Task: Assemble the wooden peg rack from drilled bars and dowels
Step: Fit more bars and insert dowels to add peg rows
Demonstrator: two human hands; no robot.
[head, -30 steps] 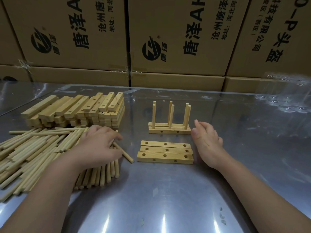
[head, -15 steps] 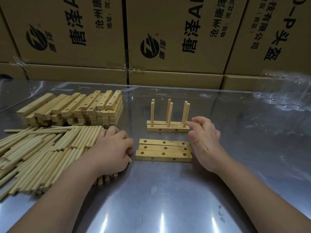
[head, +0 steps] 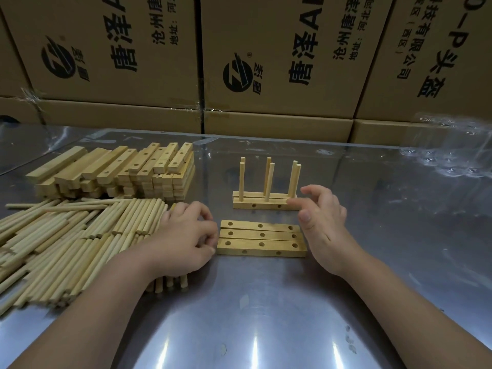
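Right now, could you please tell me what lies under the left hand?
The left hand rests on the right edge of the dowel pile; several dowel ends poke out below it. Whether its curled fingers hold a dowel is hidden.

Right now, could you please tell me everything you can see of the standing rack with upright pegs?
The pale wooden peg rack stands on the metal table, behind three drilled bars. Its base is two bars side by side, holding six dowels upright in three pairs; two side holes face forward. Fingers of the right hand hover at its right end; contact unclear.
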